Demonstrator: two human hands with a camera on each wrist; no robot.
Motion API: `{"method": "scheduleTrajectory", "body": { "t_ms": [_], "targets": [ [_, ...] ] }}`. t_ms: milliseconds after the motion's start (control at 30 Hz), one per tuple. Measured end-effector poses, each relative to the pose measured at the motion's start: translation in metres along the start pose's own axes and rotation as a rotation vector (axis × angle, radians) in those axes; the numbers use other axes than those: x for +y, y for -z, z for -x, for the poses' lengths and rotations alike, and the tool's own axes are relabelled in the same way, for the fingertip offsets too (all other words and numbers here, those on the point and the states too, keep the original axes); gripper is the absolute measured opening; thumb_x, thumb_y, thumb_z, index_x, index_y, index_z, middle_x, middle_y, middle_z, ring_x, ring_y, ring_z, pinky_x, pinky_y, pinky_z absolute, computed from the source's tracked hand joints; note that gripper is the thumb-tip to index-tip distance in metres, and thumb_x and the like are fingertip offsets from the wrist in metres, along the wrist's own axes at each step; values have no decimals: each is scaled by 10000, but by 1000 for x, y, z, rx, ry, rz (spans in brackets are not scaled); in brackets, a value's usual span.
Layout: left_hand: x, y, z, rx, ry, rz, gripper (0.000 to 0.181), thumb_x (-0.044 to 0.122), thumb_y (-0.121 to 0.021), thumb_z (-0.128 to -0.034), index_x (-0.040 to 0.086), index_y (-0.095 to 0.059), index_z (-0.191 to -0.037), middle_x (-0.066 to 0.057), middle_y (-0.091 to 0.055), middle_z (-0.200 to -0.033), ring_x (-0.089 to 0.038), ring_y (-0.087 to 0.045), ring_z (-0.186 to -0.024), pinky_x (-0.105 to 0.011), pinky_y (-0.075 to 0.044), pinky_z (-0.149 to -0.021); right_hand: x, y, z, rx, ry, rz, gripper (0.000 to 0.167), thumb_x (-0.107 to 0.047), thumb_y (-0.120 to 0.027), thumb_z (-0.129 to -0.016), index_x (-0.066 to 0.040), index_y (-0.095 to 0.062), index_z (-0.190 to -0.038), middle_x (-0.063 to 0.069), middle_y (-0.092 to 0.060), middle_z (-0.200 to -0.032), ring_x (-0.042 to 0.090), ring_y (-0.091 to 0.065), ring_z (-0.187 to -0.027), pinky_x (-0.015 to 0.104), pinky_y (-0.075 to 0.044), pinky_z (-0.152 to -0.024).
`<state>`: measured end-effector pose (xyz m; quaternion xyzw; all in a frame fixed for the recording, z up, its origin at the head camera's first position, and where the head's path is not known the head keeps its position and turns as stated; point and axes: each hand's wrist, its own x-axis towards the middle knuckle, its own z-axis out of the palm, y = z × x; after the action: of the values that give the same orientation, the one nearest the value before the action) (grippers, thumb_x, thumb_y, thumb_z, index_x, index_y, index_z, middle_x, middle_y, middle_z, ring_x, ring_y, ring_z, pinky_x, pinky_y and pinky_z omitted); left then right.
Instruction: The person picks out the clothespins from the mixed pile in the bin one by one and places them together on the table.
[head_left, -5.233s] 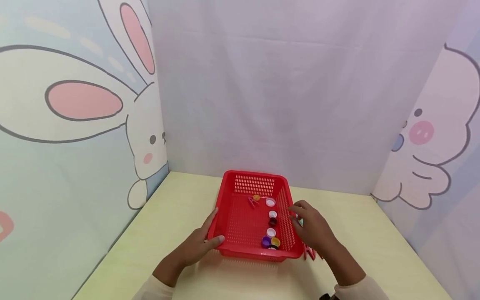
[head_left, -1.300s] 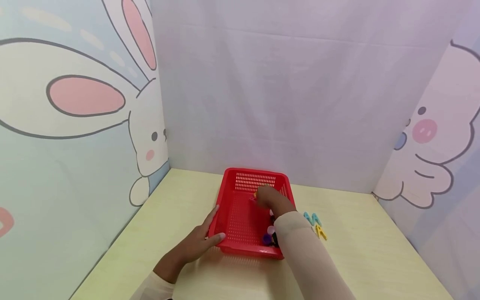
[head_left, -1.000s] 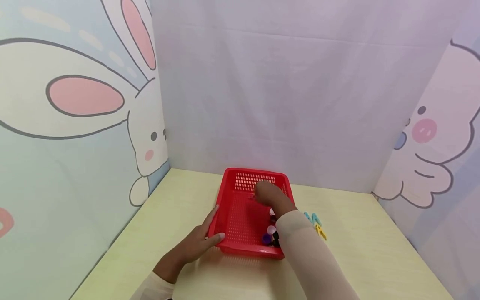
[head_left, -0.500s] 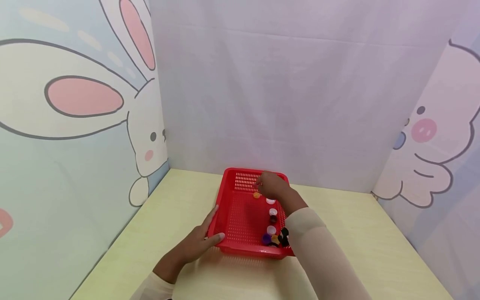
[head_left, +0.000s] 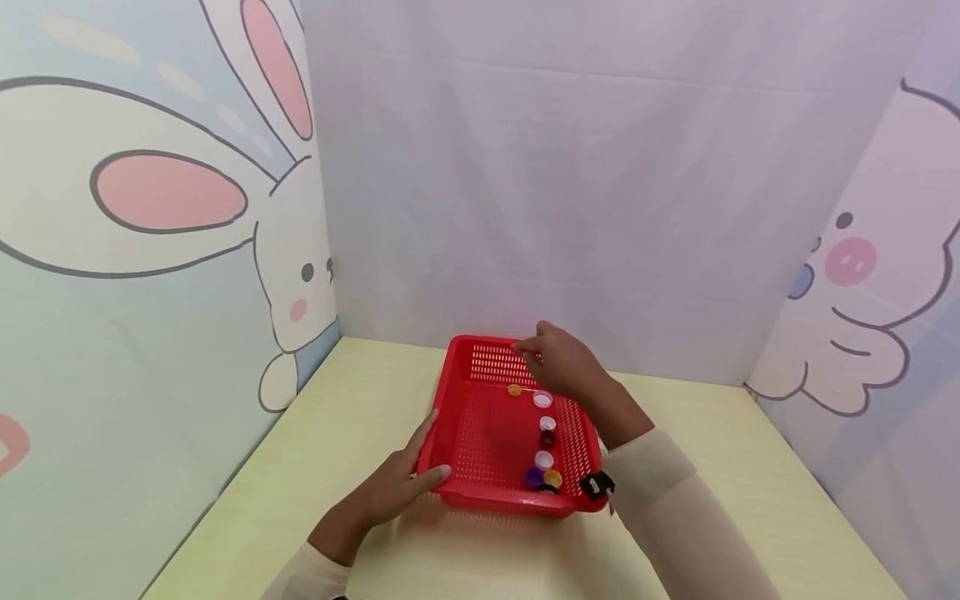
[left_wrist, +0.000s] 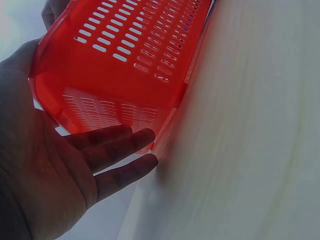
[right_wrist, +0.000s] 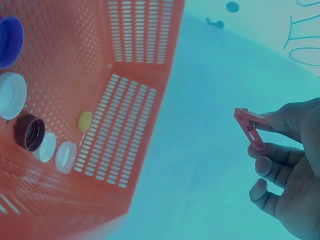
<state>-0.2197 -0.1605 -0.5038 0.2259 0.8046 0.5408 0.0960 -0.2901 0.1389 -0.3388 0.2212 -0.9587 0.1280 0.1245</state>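
Observation:
A red plastic basket (head_left: 487, 500) sits on the table, with several bottle caps inside. Among them are an orange cap (head_left: 513, 390), a white cap (head_left: 542, 400), a dark brown cap (right_wrist: 29, 132) and a purple cap (head_left: 534, 477). My left hand (head_left: 386, 492) rests at the basket's near left corner, thumb over the rim. In the left wrist view its other fingers lie straight along the outer wall. Above the basket's far right corner, my right hand (head_left: 566, 362) pinches a small red-pink clothespin (right_wrist: 245, 116) between thumb and index finger.
The pale yellow table (head_left: 375, 392) extends on both sides of the basket. A white curtain (head_left: 570, 183) hangs behind, between walls with cartoon animals. My right forearm mostly hides the clothespins lying right of the basket. A black wrist mount (head_left: 597, 484) hangs by the right sleeve.
My right hand reached into the basket, took the clothespin lying near the orange cap and lifted it up and toward the far right corner. The left hand has stayed put.

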Motion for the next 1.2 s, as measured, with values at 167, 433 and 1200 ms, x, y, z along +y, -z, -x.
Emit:
{"method": "scheduleTrajectory", "body": {
  "t_ms": [167, 433, 1200],
  "targets": [
    [0, 0, -1, 1, 1, -8, 1081, 458, -796, -952, 277, -104, -1762, -146, -586, -1516, -288, -597, -1352, -365, -674, -913, -10, 9, 28, 48, 14, 9, 351, -180, -785, -1004, -116, -786, -1349, 63, -620, -970, 150, -525, -773, 270, -520, -668],
    [0, 0, 0, -5, 1, -9, 1077, 442, -789, -962, 257, -94, -1764, -171, -581, -1514, -298, -598, -1348, -371, -675, -917, -19, 8, 74, 149, 0, 21, 471, -170, -876, -921, -114, -766, -1376, 46, -638, -1026, 126, -546, -853, 246, -553, -677],
    [0, 5, 0, -2, 3, -12, 1054, 427, -775, -973, 276, -94, -1763, -166, -564, -1539, -312, -585, -1378, -386, -677, -925, 45, -22, 165, 264, -372, -112, 348, -78, -750, -1012, -7, -752, -1353, 92, -558, -921, 191, -452, -748, 248, -363, -556]
  ]
}}
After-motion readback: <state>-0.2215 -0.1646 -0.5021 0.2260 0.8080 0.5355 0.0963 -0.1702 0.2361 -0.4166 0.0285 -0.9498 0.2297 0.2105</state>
